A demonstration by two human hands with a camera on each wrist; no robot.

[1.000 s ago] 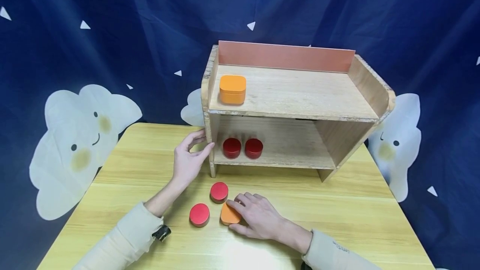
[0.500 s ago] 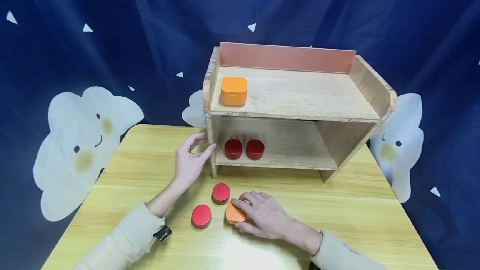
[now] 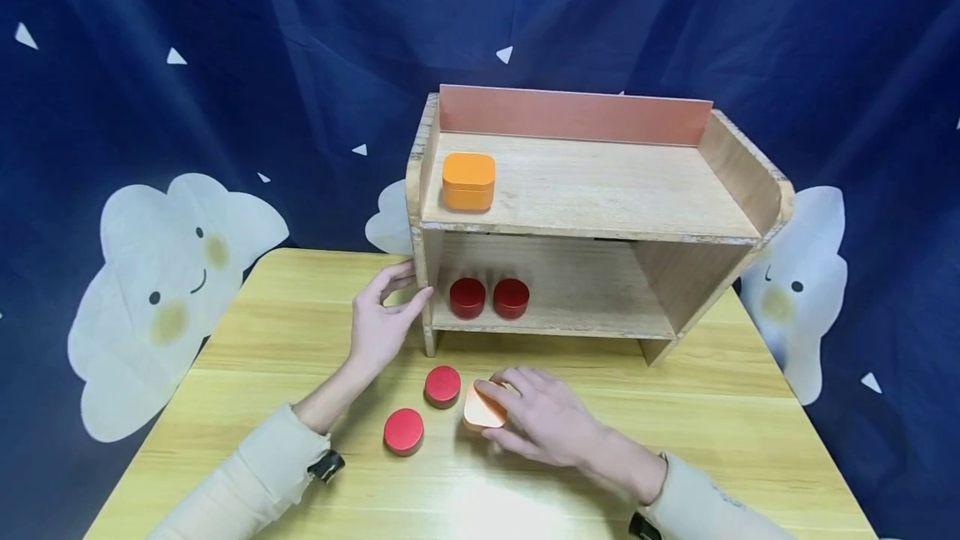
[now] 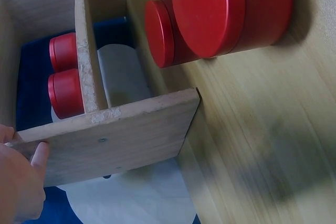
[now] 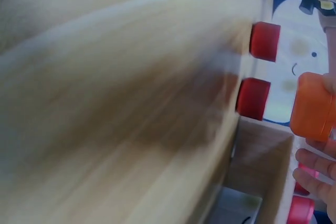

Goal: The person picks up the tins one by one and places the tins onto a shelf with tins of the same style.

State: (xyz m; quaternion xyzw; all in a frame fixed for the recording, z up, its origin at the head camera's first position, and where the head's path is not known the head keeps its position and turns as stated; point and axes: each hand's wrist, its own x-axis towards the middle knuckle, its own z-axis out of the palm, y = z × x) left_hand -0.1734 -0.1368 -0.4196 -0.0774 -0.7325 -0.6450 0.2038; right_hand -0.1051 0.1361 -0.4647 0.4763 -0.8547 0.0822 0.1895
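Observation:
My right hand grips a square orange tin with rounded corners, thumb and fingers on its sides. In the right wrist view that orange tin is raised above the table. My left hand pinches the front edge of the wooden shelf's left side panel. Two round red tins stand on the table between my hands, the farther red tin just left of the held one, the nearer red tin in front of it.
A second orange tin stands at the left end of the upper board. Below it, a round red tin and its twin stand side by side on the lower board. A blue curtain hangs behind the table.
My right hand has moved right and slightly away from me, lifting the orange tin off the table. My left hand keeps its hold on the shelf panel. The view has shifted slightly.

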